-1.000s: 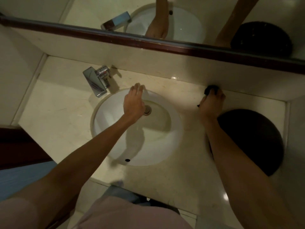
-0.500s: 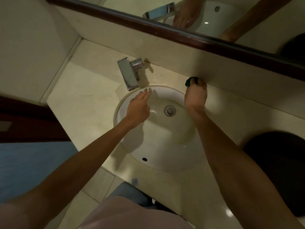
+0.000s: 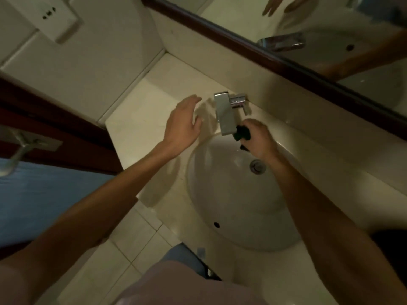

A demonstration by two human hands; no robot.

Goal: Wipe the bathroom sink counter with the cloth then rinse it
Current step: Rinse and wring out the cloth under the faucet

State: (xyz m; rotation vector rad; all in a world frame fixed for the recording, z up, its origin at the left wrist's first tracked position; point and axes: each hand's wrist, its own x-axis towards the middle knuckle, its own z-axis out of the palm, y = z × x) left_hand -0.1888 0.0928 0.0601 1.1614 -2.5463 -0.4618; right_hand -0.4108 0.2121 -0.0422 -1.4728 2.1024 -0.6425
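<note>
A dark green cloth (image 3: pixel 241 133) is bunched in my right hand (image 3: pixel 258 138), which is held over the far rim of the white oval sink basin (image 3: pixel 233 205), right beside the spout of the chrome faucet (image 3: pixel 226 113). My left hand (image 3: pixel 184 123) hovers open, fingers spread, over the cream counter (image 3: pixel 143 119) just left of the faucet and holds nothing. The drain (image 3: pixel 257 166) shows below my right wrist. No running water is visible.
A mirror (image 3: pixel 330 36) with a dark wooden frame runs along the back wall. A wall socket (image 3: pixel 52 16) sits at upper left. A dark door with a metal handle (image 3: pixel 19 148) stands to the left, beyond the counter's edge. Tiled floor lies below.
My right hand slid the cloth leftward along the back of the counter, from the far right to the faucet spout. My left hand left the basin and moved to the counter left of the faucet.
</note>
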